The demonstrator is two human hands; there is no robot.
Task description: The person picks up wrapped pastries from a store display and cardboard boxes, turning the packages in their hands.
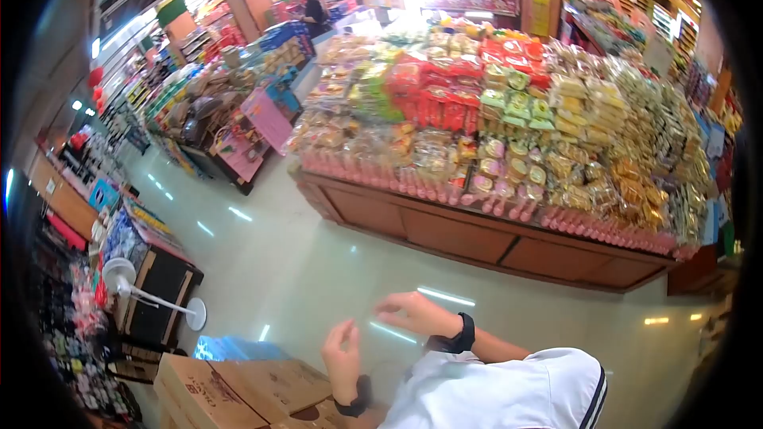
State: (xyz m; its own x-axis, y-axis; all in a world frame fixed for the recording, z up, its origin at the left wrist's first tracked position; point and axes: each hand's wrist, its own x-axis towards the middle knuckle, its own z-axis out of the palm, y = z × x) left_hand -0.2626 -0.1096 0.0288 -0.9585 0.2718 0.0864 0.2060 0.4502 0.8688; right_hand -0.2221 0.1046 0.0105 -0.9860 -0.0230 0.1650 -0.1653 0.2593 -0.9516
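Low in the head view, my left hand (342, 356) is raised beside brown cardboard boxes (216, 393), its fingers loosely bent and nothing visible in them. My right hand (411, 314) is held in front of me over the shiny floor, fingers half bent and apart, with nothing seen in it. A small gap separates the two hands. Each wrist wears a black band, one on the right wrist (462, 334) and one on the left wrist (355, 399).
Ahead stands a wide wooden display counter (453, 238) piled with packaged snacks, pink scoops (413, 184) along its front edge. A white standing fan (196, 314) is at left. Blue wrapped packs (234, 348) sit by the boxes. A person (312, 9) stands far back.
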